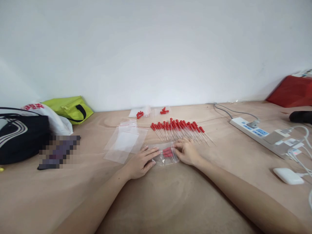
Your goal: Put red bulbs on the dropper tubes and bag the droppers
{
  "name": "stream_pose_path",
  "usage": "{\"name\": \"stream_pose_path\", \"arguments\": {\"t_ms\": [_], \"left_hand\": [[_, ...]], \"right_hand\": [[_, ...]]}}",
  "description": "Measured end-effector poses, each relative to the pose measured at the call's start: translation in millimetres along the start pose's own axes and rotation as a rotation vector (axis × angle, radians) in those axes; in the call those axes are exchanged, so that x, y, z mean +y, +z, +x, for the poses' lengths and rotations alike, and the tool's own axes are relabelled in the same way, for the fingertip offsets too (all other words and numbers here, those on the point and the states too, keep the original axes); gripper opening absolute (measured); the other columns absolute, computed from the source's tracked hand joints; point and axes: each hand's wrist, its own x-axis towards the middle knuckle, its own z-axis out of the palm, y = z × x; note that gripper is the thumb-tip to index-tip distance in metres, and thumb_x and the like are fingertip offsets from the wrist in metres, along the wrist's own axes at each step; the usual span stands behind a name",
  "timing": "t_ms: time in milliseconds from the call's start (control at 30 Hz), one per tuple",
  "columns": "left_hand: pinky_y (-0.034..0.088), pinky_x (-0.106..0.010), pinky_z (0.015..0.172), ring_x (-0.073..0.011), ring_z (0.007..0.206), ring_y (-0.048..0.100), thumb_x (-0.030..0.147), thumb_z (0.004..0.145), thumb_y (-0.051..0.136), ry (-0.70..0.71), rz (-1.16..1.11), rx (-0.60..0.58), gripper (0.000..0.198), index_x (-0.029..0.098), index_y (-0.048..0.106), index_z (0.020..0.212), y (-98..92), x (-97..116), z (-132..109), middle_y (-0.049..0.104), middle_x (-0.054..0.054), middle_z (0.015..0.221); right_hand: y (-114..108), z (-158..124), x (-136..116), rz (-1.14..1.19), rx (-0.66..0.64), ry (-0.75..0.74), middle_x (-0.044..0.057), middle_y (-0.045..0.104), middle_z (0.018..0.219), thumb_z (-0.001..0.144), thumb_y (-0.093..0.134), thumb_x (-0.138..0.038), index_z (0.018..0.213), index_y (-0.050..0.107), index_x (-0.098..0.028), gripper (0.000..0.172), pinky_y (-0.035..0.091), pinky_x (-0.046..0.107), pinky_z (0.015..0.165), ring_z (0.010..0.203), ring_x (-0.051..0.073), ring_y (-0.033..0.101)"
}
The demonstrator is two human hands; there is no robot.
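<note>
Centrally, a transparent plastic pouch lay flat on the wood-toned tabletop, between the left hand and the right hand. Its near edge faced a broad stretch of tabletop, giving room for movement toward the person. Its far edge lay just short of the red-bulbed droppers, which restricted travel on that side. To the far left, overlapping zip-lock bags limited clearance near the left fingertips.

The pouch was glossy and creased; red dropper bulbs showed through the film, grouped side by side in its right half.

Left-hand fingers were extended and unclenched, resting on the pouch's left side, thumb spread toward the near edge. Right-hand fingers were bent at the right edge, thumb close to the bulbs; whether they pinched the film could not be determined.

The droppers were fanned in a row, bulbs toward the wall. Behind them, near the wall, lay two rear bags with red pieces. A power strip bounded the right side; a lime-green bag and a black bag bounded the left.
</note>
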Motion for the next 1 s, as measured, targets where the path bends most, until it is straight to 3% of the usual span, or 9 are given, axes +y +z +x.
{"name": "stream_pose_path", "arguments": {"t_ms": [233, 433, 633, 767, 867, 1000], "left_hand": [[0.018, -0.042, 0.108, -0.0164, 0.127, 0.03, 0.03, 0.09, 0.034, -0.01, 0.0, 0.005, 0.041, 0.027, 0.033, 0.131, 0.9, 0, 0, 0.035, -0.001, 0.138], [0.02, -0.043, 0.107, -0.0169, 0.127, 0.03, 0.031, 0.09, 0.034, -0.028, 0.017, 0.004, 0.041, 0.026, 0.035, 0.13, 1.4, 0, -1, 0.036, -0.002, 0.137], [0.02, -0.043, 0.107, -0.0165, 0.127, 0.031, 0.03, 0.089, 0.035, -0.021, 0.016, 0.011, 0.041, 0.026, 0.035, 0.13, 0.8, 1, -1, 0.036, -0.003, 0.137], [0.019, -0.042, 0.107, -0.0166, 0.126, 0.032, 0.03, 0.089, 0.035, -0.03, 0.011, 0.008, 0.041, 0.025, 0.036, 0.13, -0.4, 3, -1, 0.037, -0.004, 0.137], [0.019, -0.042, 0.107, -0.0166, 0.126, 0.031, 0.03, 0.089, 0.035, -0.031, 0.011, 0.008, 0.041, 0.025, 0.035, 0.13, -0.3, 3, -1, 0.036, -0.003, 0.137], [0.02, -0.042, 0.107, -0.0168, 0.127, 0.031, 0.031, 0.09, 0.034, -0.031, 0.012, 0.015, 0.041, 0.025, 0.036, 0.13, 0.7, 2, -1, 0.037, -0.003, 0.137]], "right_hand": [[-7, 46, 16, -0.195, 0.205, 0.292, 0.005, 0.066, 0.084, 0.077, 0.048, -0.029, 0.082, 0.06, -0.019, 0.017, 0.027, 0.034, 0.075, 0.086, 0.021, 0.054], [16, 89, -7, -0.422, 0.178, 0.376, 0.014, 0.064, 0.083, 0.078, 0.042, -0.021, 0.094, 0.052, -0.011, 0.021, 0.025, 0.037, 0.08, 0.09, 0.026, 0.054], [20, 102, -13, -0.436, 0.151, 0.456, 0.018, 0.064, 0.082, 0.078, 0.038, -0.009, 0.096, 0.049, -0.008, 0.021, 0.028, 0.04, 0.08, 0.09, 0.028, 0.056], [12, 100, -11, -0.315, 0.157, 0.43, 0.022, 0.061, 0.089, 0.076, 0.037, -0.008, 0.106, 0.046, -0.005, 0.031, 0.034, 0.039, 0.076, 0.09, 0.03, 0.056], [-2, 90, -1, -0.114, 0.2, 0.345, 0.023, 0.059, 0.094, 0.074, 0.037, -0.008, 0.121, 0.033, 0.001, 0.048, 0.039, 0.035, 0.069, 0.087, 0.028, 0.056], [-16, 55, 20, 0.281, 0.19, 0.224, 0.006, 0.058, 0.072, 0.074, 0.04, -0.017, 0.129, 0.022, -0.006, 0.059, 0.043, 0.03, 0.058, 0.064, 0.019, 0.056]]}}
